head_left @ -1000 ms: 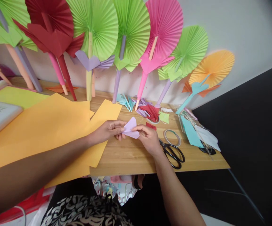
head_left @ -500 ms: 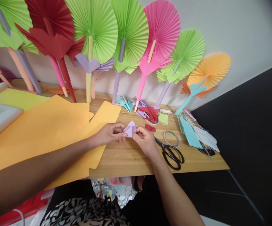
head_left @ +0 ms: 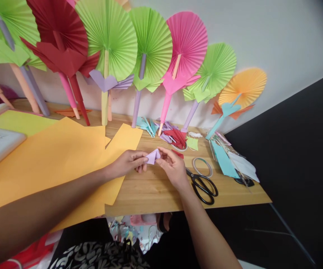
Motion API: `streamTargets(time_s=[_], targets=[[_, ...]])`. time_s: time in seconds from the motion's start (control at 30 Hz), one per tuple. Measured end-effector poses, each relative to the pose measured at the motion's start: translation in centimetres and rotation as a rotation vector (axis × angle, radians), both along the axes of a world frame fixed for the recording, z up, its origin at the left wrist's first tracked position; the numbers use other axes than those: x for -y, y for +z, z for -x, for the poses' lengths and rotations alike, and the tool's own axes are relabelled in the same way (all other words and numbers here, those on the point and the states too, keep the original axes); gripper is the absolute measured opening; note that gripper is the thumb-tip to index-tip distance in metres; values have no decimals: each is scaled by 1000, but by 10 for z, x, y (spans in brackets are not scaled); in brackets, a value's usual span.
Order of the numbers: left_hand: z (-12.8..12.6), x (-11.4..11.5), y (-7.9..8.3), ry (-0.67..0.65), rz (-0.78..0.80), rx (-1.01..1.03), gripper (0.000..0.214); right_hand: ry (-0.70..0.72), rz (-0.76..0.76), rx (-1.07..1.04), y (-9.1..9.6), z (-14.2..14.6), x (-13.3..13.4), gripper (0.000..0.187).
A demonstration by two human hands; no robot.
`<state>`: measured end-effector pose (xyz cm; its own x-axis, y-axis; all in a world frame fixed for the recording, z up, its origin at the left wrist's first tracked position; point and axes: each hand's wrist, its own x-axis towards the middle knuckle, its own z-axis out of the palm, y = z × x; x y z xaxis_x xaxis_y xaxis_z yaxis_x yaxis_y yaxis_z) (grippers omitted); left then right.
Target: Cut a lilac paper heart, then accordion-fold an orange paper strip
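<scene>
— While the table fills the middle of the frame, what lies on it?

— Big orange sheets cover the left side, and paper fans lean on the wall along the top. Right of centre lie scissors and a tape ring.

— And the hands?

— The left hand and right hand meet at the centre, just above the wood. The fingers of both pinch a small folded lilac paper, one hand at each end.

— What might go wrong?

— I judge the piece so small and thin that an uneven pull could tear it or skew its crease. A loosened pinch could drop it among the scraps behind. The scissors lie just beside the right wrist, so a backward sweep could knock them toward the table's near edge.
</scene>
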<state>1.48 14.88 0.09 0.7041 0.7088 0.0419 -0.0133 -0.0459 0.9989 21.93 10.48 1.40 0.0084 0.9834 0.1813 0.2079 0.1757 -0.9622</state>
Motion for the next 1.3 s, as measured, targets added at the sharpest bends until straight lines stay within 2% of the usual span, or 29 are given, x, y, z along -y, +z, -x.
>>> streamTargets(time_s=[0.17,0.27,0.4,0.87,1.3], targets=[[2,1,1,2,-41,-14,38,-23,-52,-46,3,0,2,31],[2,1,1,1,-70,-33,38,-33,-79,31,5,-2,3,18],[2,2,-1,0,-148,-61,36,-57,-72,95,7,-3,4,12],[2,1,-3,79,-355,-113,32,-12,-119,205,7,-8,5,10],[1,1,-6,58,-387,-129,32,-76,-179,296,6,2,8,12]])
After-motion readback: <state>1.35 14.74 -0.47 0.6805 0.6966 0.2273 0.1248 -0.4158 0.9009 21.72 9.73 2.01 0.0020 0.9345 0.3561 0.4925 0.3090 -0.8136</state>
